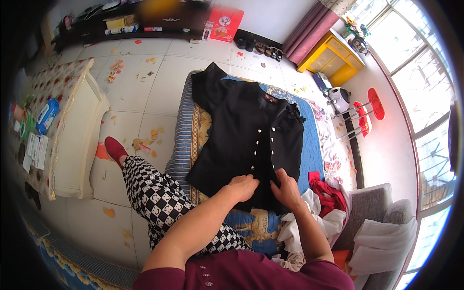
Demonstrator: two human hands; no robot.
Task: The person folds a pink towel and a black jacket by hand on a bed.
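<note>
A black short-sleeved top (235,134) lies spread on a blue patterned cover (311,123), its neckline pointing away from me. Two rows of pale, shiny buttons run down its open front. My left hand (243,186) rests on the lower front with its fingers bent at the cloth; whether they pinch it is hidden. My right hand (285,186) grips the other front edge near the lowest buttons, thumb and fingers on the fabric.
Crumpled red cloth (328,192) and white cloth (311,214) lie by my right forearm, beside a grey armchair (366,206). A cloth-covered table (59,108) stands left. Paper scraps (145,143) litter the tiled floor. Shoes (268,50) line the far wall.
</note>
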